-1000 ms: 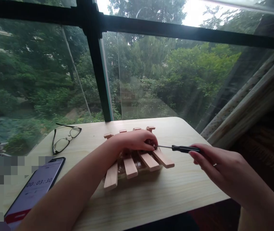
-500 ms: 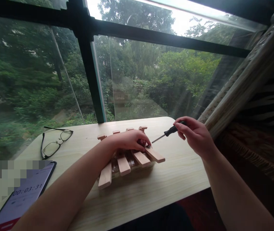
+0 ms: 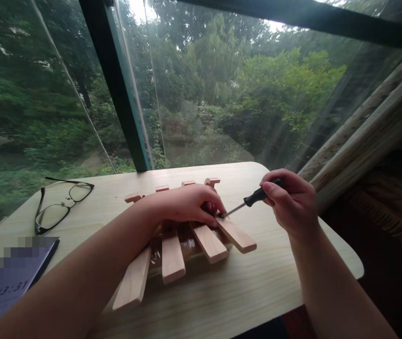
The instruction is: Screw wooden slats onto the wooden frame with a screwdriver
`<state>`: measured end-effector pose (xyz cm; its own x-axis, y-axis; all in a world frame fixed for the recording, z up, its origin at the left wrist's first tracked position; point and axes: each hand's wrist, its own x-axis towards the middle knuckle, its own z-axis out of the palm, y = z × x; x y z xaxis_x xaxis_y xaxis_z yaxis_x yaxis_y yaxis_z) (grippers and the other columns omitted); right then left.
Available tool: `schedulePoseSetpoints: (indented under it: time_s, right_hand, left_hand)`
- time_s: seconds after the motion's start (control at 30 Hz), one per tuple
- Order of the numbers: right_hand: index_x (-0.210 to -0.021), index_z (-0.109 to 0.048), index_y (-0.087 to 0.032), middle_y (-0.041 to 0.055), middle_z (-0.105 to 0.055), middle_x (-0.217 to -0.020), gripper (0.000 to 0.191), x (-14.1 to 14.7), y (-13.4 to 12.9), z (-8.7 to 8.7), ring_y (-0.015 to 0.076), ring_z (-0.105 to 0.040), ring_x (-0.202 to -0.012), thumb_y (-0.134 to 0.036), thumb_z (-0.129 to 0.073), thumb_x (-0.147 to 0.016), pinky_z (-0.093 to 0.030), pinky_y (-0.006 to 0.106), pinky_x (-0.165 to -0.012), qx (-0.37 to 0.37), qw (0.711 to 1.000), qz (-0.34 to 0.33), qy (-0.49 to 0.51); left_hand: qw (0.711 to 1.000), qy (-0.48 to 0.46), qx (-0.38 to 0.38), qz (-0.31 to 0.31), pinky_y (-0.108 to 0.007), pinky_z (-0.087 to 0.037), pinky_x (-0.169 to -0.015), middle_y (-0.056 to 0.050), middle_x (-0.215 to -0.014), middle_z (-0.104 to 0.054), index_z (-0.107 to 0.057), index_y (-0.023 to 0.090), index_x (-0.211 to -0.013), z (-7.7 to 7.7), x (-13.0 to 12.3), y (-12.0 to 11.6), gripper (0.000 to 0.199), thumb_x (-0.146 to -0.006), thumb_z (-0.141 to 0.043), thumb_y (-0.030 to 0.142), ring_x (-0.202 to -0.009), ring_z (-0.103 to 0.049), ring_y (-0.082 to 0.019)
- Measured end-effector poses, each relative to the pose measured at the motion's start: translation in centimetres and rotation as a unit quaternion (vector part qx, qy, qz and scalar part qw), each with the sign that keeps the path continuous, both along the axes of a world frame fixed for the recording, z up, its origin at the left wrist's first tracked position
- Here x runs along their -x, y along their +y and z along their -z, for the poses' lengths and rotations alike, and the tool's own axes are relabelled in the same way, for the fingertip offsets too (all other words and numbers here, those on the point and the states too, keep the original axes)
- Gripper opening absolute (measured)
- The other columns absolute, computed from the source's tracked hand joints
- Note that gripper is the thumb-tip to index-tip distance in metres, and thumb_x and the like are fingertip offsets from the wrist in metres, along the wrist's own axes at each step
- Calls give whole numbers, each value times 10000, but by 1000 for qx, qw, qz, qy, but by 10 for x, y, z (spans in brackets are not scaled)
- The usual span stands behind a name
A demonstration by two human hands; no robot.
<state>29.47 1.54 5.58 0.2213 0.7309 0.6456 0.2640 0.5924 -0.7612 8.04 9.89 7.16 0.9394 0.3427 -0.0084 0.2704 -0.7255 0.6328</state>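
My right hand [image 3: 289,200] is wrapped round the black handle of a screwdriver [image 3: 256,197], whose metal tip points down-left and reaches a small dark metal part [image 3: 221,215] on the rightmost wooden slat [image 3: 239,236]. Fingers curled, my left hand [image 3: 201,205] rests over the slats beside that tip; what its fingertips pinch is too small to make out. Several pale wooden slats, among them a left one [image 3: 133,280] and a middle one [image 3: 173,259], lie across a clear plastic-wrapped block [image 3: 189,244].
Eyeglasses [image 3: 54,214] lie at the left of the light wooden table [image 3: 268,282]. A phone [image 3: 13,287] showing a timer is at the lower left, partly behind my left forearm. A window stands beyond the table, with a curtain at the right.
The screwdriver tip has come down and left to the metal part by my left fingers. The view has moved closer, and the slats look larger.
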Motion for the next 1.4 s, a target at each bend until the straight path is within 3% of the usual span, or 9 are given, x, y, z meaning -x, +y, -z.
schedulePoseSetpoints:
  time_s: [0.47, 0.9, 1.1, 1.4]
  right_hand:
    - [-743, -641, -195, -41, -506, -592, 92, -4, -5, 1, 66, -414, -457, -265, -648, -803, -291, 215, -392, -19, 998, 53, -41]
    - [-753, -645, -189, -47, -511, -581, 47, -1, -10, -4, 63, -424, -480, -199, -645, -799, -293, 214, -417, -27, 996, 34, -79]
    - [-759, -649, -192, -39, -538, -612, 61, -4, -9, -2, 66, -432, -498, -195, -626, -815, -288, 216, -422, -44, 997, 37, -48]
    - [-741, -633, -186, -39, -526, -598, 63, 1, -11, -5, 69, -423, -485, -225, -648, -789, -309, 223, -427, -35, 994, 65, -83]
  left_hand:
    - [1000, -5, 2, 6, -229, -459, -757, -46, -995, -659, -713, 165, -999, 1, 0, 0, 241, -779, -709, 263, -862, -603, -147]
    - [1000, -12, 4, 11, -236, -459, -760, -48, -992, -652, -709, 159, -1016, 1, 0, 0, 256, -779, -711, 256, -863, -596, -143]
    - [1000, -12, 7, 14, -249, -464, -767, -53, -1001, -653, -708, 154, -1012, 1, 0, 0, 248, -783, -707, 251, -876, -596, -152]
    - [1000, -2, -4, 10, -259, -462, -793, -47, -1001, -655, -707, 157, -988, -1, 0, -1, 225, -785, -706, 254, -895, -599, -159]
